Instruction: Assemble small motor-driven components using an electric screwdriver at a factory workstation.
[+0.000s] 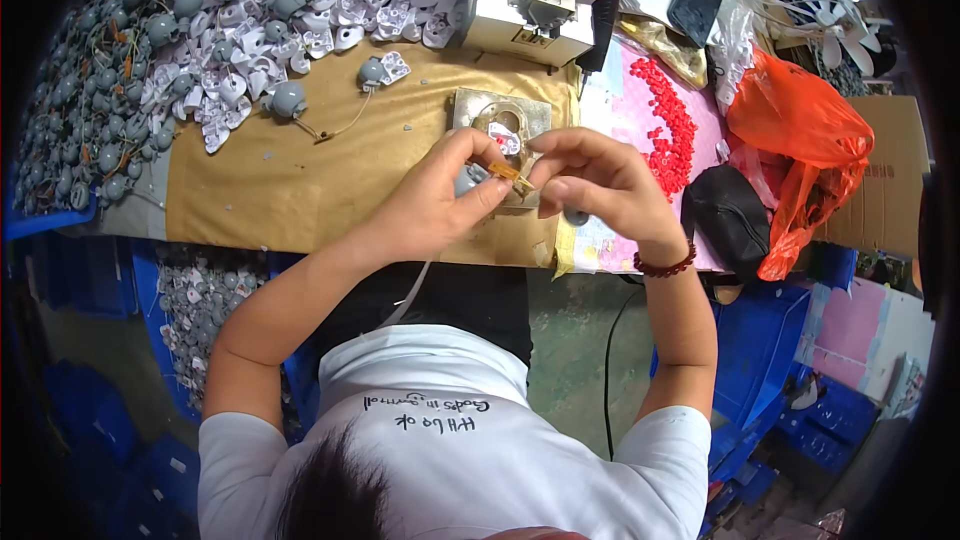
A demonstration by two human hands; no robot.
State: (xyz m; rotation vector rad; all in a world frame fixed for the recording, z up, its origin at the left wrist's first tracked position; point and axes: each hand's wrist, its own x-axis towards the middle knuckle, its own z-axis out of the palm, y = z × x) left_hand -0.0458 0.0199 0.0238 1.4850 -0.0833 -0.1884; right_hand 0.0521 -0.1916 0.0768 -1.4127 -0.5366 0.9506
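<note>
My left hand (430, 195) pinches a small flat orange part (505, 171) between thumb and forefinger. Close against its thin end is my right hand (615, 190), fingers curled and thumb drawn in; whatever lies between these fingertips is too small to make out. Both hands hover over the near side of a square metal fixture (540, 115) with an oval recess. A white plastic piece (506, 139) with a bit of red sits in that recess. Partly hidden behind my left fingers is a grey rounded piece (466, 180).
A white machine (510, 35) stands behind the fixture. Heaped grey domes and white shells (240, 50) fill the far left. Small red parts (668, 130) lie on pink sheeting at right, near a black pouch (727, 215) and red plastic bag (800, 130). A wired grey dome (288, 100) lies left.
</note>
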